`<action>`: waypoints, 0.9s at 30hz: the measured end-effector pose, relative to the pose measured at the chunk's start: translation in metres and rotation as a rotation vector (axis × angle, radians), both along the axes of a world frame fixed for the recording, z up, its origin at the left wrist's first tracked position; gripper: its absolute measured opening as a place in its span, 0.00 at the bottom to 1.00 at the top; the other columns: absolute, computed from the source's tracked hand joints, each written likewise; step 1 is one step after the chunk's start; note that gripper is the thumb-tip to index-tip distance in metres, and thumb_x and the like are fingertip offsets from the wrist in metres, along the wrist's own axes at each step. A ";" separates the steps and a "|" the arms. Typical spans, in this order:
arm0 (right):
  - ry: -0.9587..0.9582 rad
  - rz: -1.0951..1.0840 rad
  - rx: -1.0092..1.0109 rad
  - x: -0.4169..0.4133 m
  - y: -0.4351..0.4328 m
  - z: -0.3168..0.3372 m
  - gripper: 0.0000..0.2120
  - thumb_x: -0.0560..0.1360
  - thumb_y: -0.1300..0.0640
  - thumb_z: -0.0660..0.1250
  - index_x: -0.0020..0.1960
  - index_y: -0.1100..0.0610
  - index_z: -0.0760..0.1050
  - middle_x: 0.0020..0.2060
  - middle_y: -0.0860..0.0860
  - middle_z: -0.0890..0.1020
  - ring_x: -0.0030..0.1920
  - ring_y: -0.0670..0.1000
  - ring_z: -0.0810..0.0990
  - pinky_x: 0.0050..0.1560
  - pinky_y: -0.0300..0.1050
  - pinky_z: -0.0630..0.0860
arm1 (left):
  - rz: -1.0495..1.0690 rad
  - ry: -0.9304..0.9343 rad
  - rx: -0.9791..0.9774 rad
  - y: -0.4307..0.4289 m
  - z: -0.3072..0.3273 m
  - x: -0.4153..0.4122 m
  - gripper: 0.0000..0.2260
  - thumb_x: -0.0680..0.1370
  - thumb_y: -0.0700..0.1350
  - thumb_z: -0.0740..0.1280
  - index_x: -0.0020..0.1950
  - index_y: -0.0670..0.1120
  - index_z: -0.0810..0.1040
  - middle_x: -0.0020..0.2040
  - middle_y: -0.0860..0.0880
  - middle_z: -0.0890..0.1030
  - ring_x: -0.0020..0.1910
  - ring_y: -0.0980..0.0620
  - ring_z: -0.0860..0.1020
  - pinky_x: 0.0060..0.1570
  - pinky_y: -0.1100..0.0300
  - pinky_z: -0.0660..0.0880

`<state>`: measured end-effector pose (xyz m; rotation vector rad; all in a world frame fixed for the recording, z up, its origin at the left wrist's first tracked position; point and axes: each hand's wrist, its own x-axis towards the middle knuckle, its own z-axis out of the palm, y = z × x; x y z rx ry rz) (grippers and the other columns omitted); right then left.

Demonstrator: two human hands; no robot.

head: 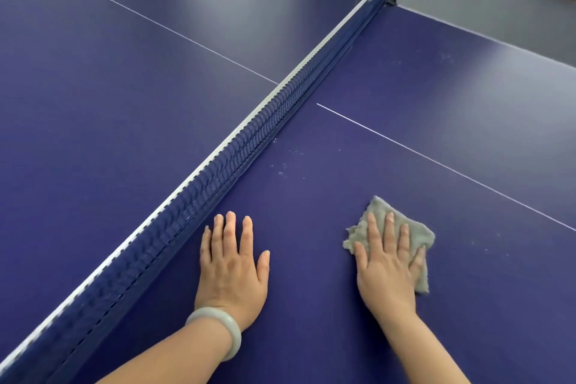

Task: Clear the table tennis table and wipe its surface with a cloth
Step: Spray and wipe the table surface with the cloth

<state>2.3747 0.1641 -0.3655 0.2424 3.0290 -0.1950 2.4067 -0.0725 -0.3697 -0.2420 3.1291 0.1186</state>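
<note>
Beneath the right hand (386,271), fingers straight: cloth (419,232), pressed flat on the table (311,243). Left of it, left hand (232,268), spread flat, holding nothing, bangle (219,329) at wrist. Further left, net (218,184). Beyond the fingertips, pale specks (282,170).

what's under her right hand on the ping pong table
A grey cloth lies flat under the right hand, whose straight fingers press it onto the blue table. The cloth's edges show around the fingers; the part of the table beneath it is covered.
</note>
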 end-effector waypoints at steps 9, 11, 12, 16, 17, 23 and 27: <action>-0.099 0.352 -0.029 -0.082 -0.045 0.006 0.29 0.80 0.36 0.41 0.79 0.37 0.39 0.79 0.42 0.38 0.79 0.51 0.36 0.75 0.60 0.32 | 0.007 -0.015 0.008 -0.001 0.002 -0.001 0.30 0.78 0.58 0.50 0.73 0.42 0.71 0.72 0.38 0.70 0.73 0.38 0.66 0.71 0.42 0.57; -0.099 0.086 -0.002 -0.074 -0.024 0.004 0.28 0.83 0.40 0.45 0.79 0.40 0.37 0.79 0.46 0.38 0.79 0.54 0.36 0.75 0.64 0.35 | 0.002 -0.015 0.017 -0.001 0.001 -0.001 0.30 0.79 0.58 0.50 0.73 0.42 0.70 0.73 0.38 0.70 0.74 0.38 0.66 0.71 0.41 0.57; -0.107 0.004 -0.002 -0.066 -0.019 0.004 0.28 0.83 0.41 0.45 0.79 0.41 0.37 0.79 0.47 0.38 0.79 0.55 0.36 0.75 0.65 0.36 | 0.001 -0.015 0.024 -0.001 0.001 -0.001 0.30 0.79 0.58 0.50 0.74 0.42 0.70 0.73 0.38 0.70 0.73 0.38 0.66 0.71 0.41 0.57; 0.009 0.275 0.000 -0.029 -0.056 -0.005 0.27 0.82 0.42 0.43 0.80 0.42 0.45 0.80 0.50 0.46 0.79 0.55 0.41 0.75 0.63 0.36 | -0.003 -0.008 0.048 -0.001 0.001 -0.001 0.30 0.78 0.58 0.51 0.73 0.41 0.71 0.72 0.37 0.70 0.73 0.37 0.67 0.71 0.41 0.58; 0.023 0.376 -0.011 -0.029 -0.071 -0.006 0.28 0.81 0.42 0.43 0.80 0.43 0.49 0.80 0.50 0.50 0.79 0.55 0.45 0.74 0.63 0.37 | -0.004 -0.006 0.051 -0.001 0.001 -0.001 0.30 0.78 0.58 0.51 0.73 0.41 0.71 0.72 0.37 0.70 0.73 0.37 0.67 0.71 0.41 0.58; 0.014 0.599 0.034 -0.102 -0.139 0.004 0.37 0.73 0.36 0.29 0.80 0.45 0.41 0.80 0.50 0.40 0.78 0.53 0.32 0.73 0.61 0.28 | 0.000 0.002 0.052 -0.001 0.000 0.000 0.30 0.78 0.58 0.52 0.73 0.40 0.71 0.72 0.37 0.70 0.74 0.37 0.66 0.71 0.40 0.58; 0.027 0.547 0.090 -0.153 -0.153 0.010 0.33 0.80 0.36 0.42 0.81 0.50 0.48 0.80 0.51 0.41 0.79 0.55 0.35 0.74 0.64 0.31 | -0.005 0.014 0.043 -0.002 -0.001 -0.001 0.30 0.79 0.57 0.52 0.73 0.40 0.71 0.72 0.37 0.70 0.73 0.37 0.67 0.70 0.40 0.59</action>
